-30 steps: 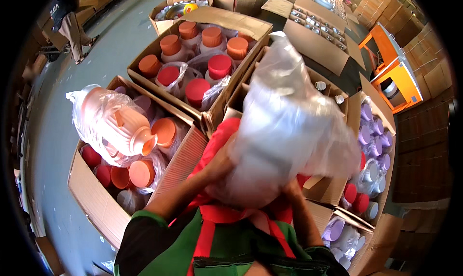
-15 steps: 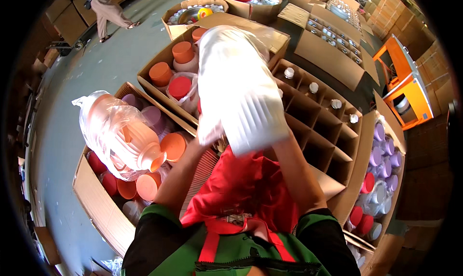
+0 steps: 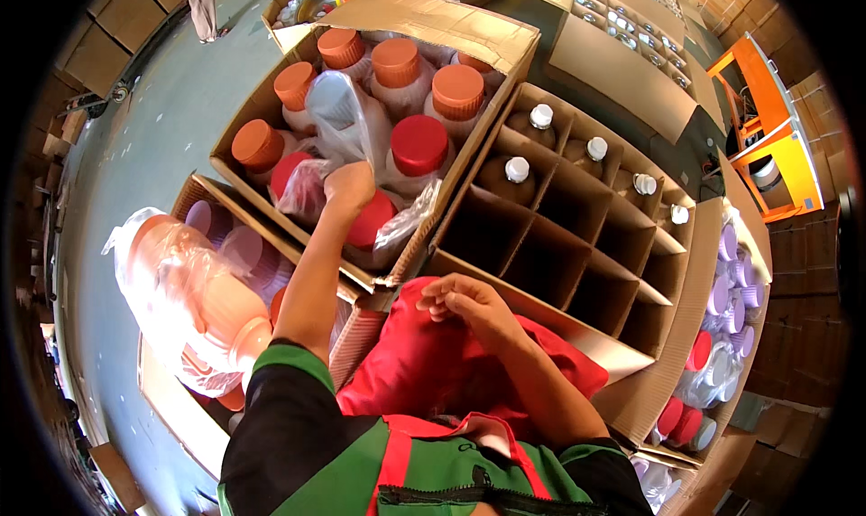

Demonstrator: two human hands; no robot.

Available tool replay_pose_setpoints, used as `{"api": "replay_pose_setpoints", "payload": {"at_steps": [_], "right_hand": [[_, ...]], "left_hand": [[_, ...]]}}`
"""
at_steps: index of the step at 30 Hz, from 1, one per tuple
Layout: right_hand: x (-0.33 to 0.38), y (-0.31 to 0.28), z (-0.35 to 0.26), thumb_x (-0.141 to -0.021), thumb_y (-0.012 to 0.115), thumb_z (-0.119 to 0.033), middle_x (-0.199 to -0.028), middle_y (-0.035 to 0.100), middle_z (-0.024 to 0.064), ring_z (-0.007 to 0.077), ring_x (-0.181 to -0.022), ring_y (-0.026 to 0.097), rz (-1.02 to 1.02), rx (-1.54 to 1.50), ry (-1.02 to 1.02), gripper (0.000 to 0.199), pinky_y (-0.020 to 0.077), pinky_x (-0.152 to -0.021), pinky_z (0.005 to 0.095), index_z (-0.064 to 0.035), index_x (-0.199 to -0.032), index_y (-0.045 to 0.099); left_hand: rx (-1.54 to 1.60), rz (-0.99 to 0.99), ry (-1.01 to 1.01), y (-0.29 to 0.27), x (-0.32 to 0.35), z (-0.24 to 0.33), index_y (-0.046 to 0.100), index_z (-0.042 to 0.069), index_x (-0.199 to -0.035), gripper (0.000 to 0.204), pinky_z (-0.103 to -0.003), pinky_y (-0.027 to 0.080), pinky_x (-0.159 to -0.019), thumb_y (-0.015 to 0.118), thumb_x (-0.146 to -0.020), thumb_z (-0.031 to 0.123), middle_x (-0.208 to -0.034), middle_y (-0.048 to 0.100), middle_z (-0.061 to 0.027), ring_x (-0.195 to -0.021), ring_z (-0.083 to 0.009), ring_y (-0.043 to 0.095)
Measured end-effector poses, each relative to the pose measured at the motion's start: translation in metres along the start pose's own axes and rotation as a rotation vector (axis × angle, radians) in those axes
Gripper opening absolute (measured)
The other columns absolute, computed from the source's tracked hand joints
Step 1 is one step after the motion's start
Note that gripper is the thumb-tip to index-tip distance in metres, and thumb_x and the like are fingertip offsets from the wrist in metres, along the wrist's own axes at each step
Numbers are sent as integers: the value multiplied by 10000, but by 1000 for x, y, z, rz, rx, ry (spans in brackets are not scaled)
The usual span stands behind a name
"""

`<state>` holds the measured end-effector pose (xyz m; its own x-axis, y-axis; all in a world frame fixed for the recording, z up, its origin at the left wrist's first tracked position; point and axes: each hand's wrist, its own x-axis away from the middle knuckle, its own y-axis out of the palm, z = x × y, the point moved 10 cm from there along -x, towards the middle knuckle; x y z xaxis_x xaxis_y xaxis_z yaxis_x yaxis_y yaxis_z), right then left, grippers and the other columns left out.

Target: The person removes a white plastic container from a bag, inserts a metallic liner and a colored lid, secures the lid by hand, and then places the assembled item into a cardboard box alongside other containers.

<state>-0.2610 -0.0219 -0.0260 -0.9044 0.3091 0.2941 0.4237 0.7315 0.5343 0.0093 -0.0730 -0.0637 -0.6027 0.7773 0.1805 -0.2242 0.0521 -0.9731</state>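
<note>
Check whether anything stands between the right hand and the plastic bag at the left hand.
Yes: the near corner of the jar carton and a red-lidded jar lie between; the left hand covers the near end of the plastic bag.

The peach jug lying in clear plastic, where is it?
In the head view, the peach jug lies at the left on an open carton, left of the left forearm and, in the picture, below the box of orange-lidded bottles.

To the left of the carton [image 3: 442, 15] of capped jars [image 3: 395, 62] a wrapped jug [image 3: 189, 286] lies atop a nearer box [image 3: 176, 417], while to the right stands a divided case [image 3: 523, 301], bottles [image 3: 517, 169] in some cells.
</note>
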Motion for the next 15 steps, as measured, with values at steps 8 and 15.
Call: {"api": "replay_pose_setpoints", "payload": {"at_steps": [8, 15], "right_hand": [[-16, 3, -7, -887, 485, -63, -1035, 593, 69, 139, -986, 552, -126, 15, 38, 223, 422, -899, 289, 18, -1086, 548], [-18, 6, -19, -858, 538, -77, -985, 592, 60, 126, -945, 545, -150, 203, 32, 218, 432, -856, 272, -6, -1064, 553]], "left_hand": [[463, 187, 115, -96, 20, 7, 646, 102, -980, 240, -379, 487, -697, 520, -825, 234, -834, 659, -121, -788, -298, 638], [-446, 67, -233, -56, -134, -131, 695, 62, -913, 291, -443, 501, -782, 453, -839, 207, -998, 659, -176, -934, -305, 650]]}}
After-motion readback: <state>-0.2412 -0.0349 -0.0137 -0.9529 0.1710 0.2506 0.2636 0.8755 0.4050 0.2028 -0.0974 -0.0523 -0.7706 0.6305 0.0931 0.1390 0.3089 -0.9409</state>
